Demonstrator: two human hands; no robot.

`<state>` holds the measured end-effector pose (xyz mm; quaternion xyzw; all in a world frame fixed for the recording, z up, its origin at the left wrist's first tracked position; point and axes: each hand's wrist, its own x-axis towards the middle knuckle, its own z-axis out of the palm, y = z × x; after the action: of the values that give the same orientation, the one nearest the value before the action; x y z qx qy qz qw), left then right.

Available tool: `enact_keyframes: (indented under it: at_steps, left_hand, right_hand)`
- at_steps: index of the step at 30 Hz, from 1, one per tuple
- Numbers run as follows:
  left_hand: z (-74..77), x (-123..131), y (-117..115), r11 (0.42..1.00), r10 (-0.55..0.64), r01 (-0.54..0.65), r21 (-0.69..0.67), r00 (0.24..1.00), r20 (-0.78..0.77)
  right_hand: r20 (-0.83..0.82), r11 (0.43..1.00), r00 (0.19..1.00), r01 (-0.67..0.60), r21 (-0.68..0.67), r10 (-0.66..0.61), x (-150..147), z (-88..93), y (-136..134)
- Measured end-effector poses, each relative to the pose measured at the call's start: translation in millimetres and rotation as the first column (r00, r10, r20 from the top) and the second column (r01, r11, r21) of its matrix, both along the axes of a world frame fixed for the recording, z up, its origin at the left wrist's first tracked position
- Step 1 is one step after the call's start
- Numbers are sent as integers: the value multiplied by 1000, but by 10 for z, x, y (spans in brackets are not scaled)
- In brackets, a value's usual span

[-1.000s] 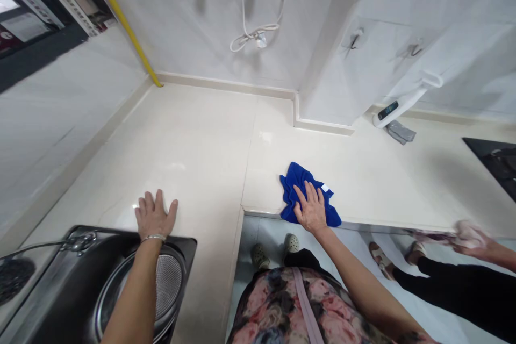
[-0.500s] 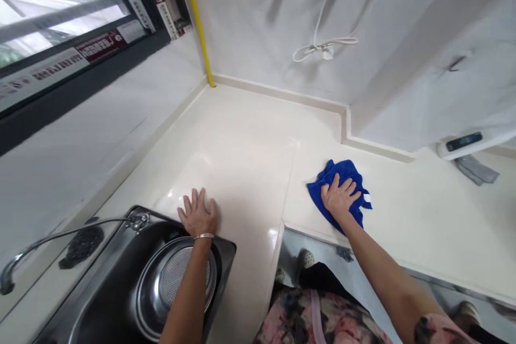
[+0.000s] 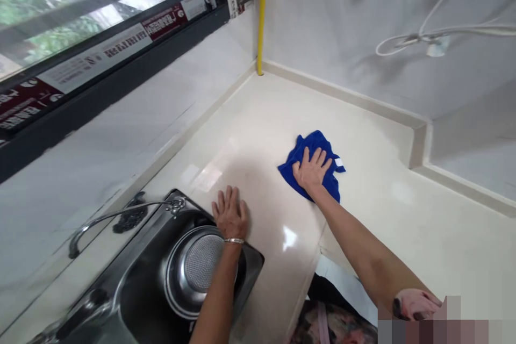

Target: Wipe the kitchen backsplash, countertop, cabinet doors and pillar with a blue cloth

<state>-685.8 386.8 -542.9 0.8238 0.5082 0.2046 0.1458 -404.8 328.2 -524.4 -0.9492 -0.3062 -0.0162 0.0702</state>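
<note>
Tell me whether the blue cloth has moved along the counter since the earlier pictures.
Yes. The blue cloth, under the right hand, has slid left from the counter's front edge toward the sink side, deeper toward the corner.

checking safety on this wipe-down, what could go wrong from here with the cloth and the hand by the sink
1. The left hand is braced flat at the sink rim; on the glossy counter it might slide in toward the strainer bowl.
2. The right hand only presses the blue cloth, so the cloth may bunch or slip.
3. The reach into the corner leaves the person leaning on that braced hand.
</note>
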Motion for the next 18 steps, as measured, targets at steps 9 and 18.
enact_keyframes:
  at_steps: [9,18]
  left_hand:
    - [-163,-132,74,992,14,-21,124,998,60]
    - [-49,-1,352,993,-21,-13,119,960,280]
  right_hand:
    - [-169,651,630,-718,245,758,-1267,70,564]
    - [29,529,543,-828,187,839,-1492,-5,-432]
